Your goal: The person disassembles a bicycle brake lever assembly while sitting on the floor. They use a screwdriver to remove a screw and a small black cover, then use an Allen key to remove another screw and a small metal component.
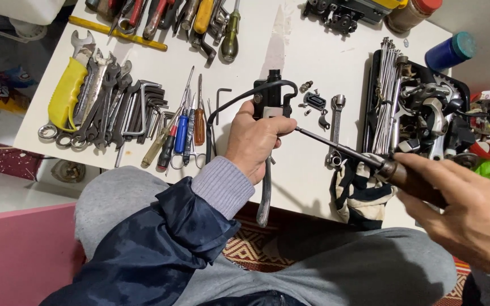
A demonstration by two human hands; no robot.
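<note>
Setting: a small repair workshop, probably for bicycles. White worktop [313, 39] carries a row of spanners [100, 96], hex keys [148, 105] and screwdrivers [184, 127] (laid out side by side); black tray [370, 85] holds a bundle of spokes [387, 90] and metal parts.

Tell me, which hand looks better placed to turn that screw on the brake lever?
The right hand, probably: it grips the screwdriver, whose tip sits at the brake lever. The left hand is wrapped around the lever, steadying it.
</note>
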